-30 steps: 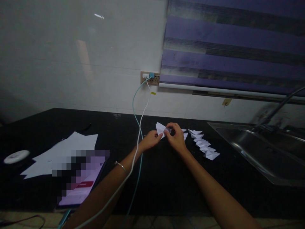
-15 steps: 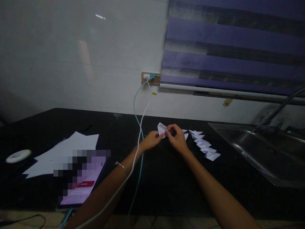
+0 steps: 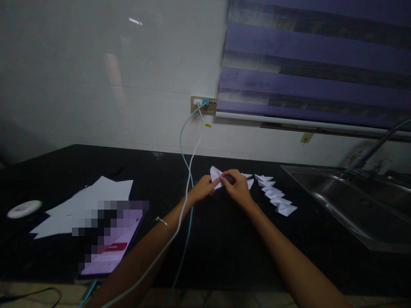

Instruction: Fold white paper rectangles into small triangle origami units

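A small piece of folded white paper (image 3: 215,173) is held up between my two hands over the black counter. My left hand (image 3: 203,188) pinches its lower left side, thumb in front. From the right, my right hand (image 3: 237,187) grips the paper's edge between thumb and fingers. Just beyond the right hand lie more folded white papers (image 3: 250,183), partly hidden by it. Farther right, a slanting row of several folded paper boats (image 3: 275,193) rests on the counter, each overlapping its neighbour.
White paper sheets (image 3: 93,192) lie at left beside a round white object (image 3: 25,209) and a phone or tablet (image 3: 111,256), partly blurred out. White (image 3: 184,205) and teal (image 3: 190,226) cables run from the wall socket (image 3: 203,105) across my left arm's area. A steel sink (image 3: 362,205) is at right.
The folded paper has turned and tilted slightly between my fingers. My right hand has shifted a little to the left and down along it. The other things have stayed put.
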Demonstrator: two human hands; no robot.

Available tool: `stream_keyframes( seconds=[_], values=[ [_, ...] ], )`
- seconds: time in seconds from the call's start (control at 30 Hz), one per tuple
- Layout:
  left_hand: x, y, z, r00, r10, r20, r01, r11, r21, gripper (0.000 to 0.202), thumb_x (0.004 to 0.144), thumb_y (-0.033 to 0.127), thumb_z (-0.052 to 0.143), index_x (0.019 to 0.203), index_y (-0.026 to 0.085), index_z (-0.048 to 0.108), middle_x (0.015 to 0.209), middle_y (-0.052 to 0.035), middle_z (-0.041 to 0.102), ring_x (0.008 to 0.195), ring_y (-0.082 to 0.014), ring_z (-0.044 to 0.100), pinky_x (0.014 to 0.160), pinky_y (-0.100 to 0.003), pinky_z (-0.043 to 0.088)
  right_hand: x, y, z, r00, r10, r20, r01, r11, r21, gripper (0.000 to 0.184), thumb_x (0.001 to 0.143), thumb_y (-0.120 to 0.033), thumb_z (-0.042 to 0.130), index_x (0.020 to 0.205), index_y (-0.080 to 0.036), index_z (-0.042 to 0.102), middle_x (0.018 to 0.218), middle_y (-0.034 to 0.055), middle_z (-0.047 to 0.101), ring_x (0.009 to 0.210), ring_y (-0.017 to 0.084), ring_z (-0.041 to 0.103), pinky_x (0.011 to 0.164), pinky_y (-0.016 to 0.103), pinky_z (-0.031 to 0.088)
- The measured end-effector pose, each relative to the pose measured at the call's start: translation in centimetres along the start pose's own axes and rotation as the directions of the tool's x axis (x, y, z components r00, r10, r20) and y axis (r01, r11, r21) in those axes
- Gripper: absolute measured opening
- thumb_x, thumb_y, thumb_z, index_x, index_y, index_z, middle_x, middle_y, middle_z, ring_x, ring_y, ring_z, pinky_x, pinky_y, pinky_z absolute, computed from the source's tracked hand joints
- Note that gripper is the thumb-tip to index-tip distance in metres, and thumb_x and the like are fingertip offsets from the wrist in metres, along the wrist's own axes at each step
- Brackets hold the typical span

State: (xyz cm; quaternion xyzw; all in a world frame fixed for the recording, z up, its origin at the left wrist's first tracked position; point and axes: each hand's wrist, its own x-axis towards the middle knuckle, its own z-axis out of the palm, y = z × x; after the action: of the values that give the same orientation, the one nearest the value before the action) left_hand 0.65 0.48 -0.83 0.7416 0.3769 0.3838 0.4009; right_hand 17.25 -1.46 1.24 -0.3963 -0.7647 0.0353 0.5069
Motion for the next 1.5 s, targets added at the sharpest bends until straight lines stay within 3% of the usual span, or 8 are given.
stream_keyframes(
  seconds=[0.37, 0.67, 0.87, 0.93, 1.03, 1.1, 1.2, 1.5],
  values=[
    [-0.2, 1.2, -0.3, 0.989, -0.047, 0.138, 0.109, 0.864, -0.491, 0.041, 0.079, 0.052, 0.055, 0.084, 0.011, 0.057, 0.067, -0.0019, 0.057, 0.051, -0.008, 0.054, 0.041, -0.016, 0.034, 0.1, 1.0, -0.3, 0.984, -0.17, 0.059, 0.173, 0.983, -0.057, 0.023, 0.081, -0.01, 0.056, 0.093, -0.024, 0.071, 0.094, 0.0066, 0.064, 0.094, 0.023, 0.053, 0.083, 0.04, 0.046],
    [0.4, 0.9, 0.1, 0.993, -0.091, -0.07, 0.071, 0.966, -0.249, 0.046, 0.088, 0.052, 0.041, 0.068, 0.013, 0.054, 0.052, 0.0011, 0.051, 0.042, -0.007, 0.046, 0.04, -0.018, 0.031, 0.0, -0.3, -0.5, 0.973, -0.181, 0.145, 0.189, 0.981, -0.045, 0.026, 0.081, -0.013, 0.056, 0.1, -0.024, 0.069, 0.099, 0.0063, 0.064, 0.1, 0.023, 0.051, 0.087, 0.043, 0.044],
    [0.2, 1.3, 0.0, 0.983, -0.079, -0.166, 0.059, 0.991, -0.121, 0.044, 0.09, 0.045, 0.041, 0.06, 0.014, 0.052, 0.048, 0.0013, 0.05, 0.042, -0.0082, 0.045, 0.043, -0.02, 0.033, 0.3, -0.5, -0.2, 0.992, 0.108, -0.057, -0.1, 0.986, 0.13, 0.019, 0.081, -0.028, 0.061, 0.098, -0.022, 0.067, 0.104, 0.0069, 0.063, 0.1, 0.022, 0.055, 0.086, 0.04, 0.046],
    [0.1, 1.5, 0.1, 0.98, -0.072, -0.188, 0.053, 0.993, -0.102, 0.042, 0.089, 0.044, 0.043, 0.061, 0.014, 0.053, 0.049, 0.0009, 0.05, 0.042, -0.0089, 0.045, 0.043, -0.021, 0.032, 0.4, 0.1, 0.1, 0.934, 0.345, -0.097, -0.308, 0.912, 0.271, 0.033, 0.075, -0.037, 0.067, 0.103, -0.021, 0.063, 0.105, 0.0079, 0.062, 0.094, 0.022, 0.058, 0.076, 0.036, 0.05],
    [-0.1, 1.7, 0.2, 0.978, -0.026, -0.209, 0.014, 0.998, -0.055, 0.041, 0.088, 0.043, 0.046, 0.06, 0.014, 0.055, 0.049, 0.0001, 0.051, 0.044, -0.0098, 0.044, 0.044, -0.022, 0.031, 0.4, 0.8, 0.6, 0.768, 0.627, 0.128, -0.604, 0.645, 0.468, 0.046, 0.065, -0.048, 0.073, 0.1, -0.019, 0.062, 0.08, 0.0033, 0.064, 0.068, 0.017, 0.061, 0.059, 0.03, 0.051],
    [-0.2, 1.7, 0.3, 0.971, 0.026, -0.236, -0.027, 1.0, -0.001, 0.038, 0.086, 0.041, 0.05, 0.059, 0.014, 0.056, 0.051, -0.0006, 0.053, 0.047, -0.0105, 0.045, 0.046, -0.023, 0.032, 0.2, 0.9, 0.8, 0.713, 0.639, 0.289, -0.677, 0.521, 0.52, 0.043, 0.063, -0.05, 0.074, 0.09, -0.018, 0.065, 0.069, 0.0007, 0.062, 0.059, 0.014, 0.058, 0.054, 0.027, 0.049],
    [-0.2, 1.7, 0.3, 0.959, 0.072, -0.275, -0.061, 0.997, 0.05, 0.03, 0.084, 0.037, 0.055, 0.065, 0.013, 0.059, 0.058, -0.0016, 0.057, 0.053, -0.0116, 0.048, 0.049, -0.023, 0.034, -0.1, 0.8, 1.1, 0.718, 0.593, 0.364, -0.673, 0.458, 0.58, 0.038, 0.06, -0.046, 0.077, 0.082, -0.017, 0.067, 0.07, 0.0007, 0.064, 0.058, 0.012, 0.058, 0.054, 0.024, 0.049],
    [0.0, 1.2, 0.0, 0.979, 0.007, -0.205, -0.042, 0.985, -0.165, 0.034, 0.085, 0.043, 0.054, 0.081, 0.011, 0.061, 0.065, -0.003, 0.06, 0.054, -0.0108, 0.052, 0.049, -0.021, 0.038, -0.2, 1.3, 1.1, 0.77, 0.56, 0.305, -0.607, 0.497, 0.62, 0.034, 0.058, -0.041, 0.08, 0.075, -0.015, 0.067, 0.069, 0.0016, 0.063, 0.059, 0.012, 0.057, 0.056, 0.025, 0.049]
  ],
)
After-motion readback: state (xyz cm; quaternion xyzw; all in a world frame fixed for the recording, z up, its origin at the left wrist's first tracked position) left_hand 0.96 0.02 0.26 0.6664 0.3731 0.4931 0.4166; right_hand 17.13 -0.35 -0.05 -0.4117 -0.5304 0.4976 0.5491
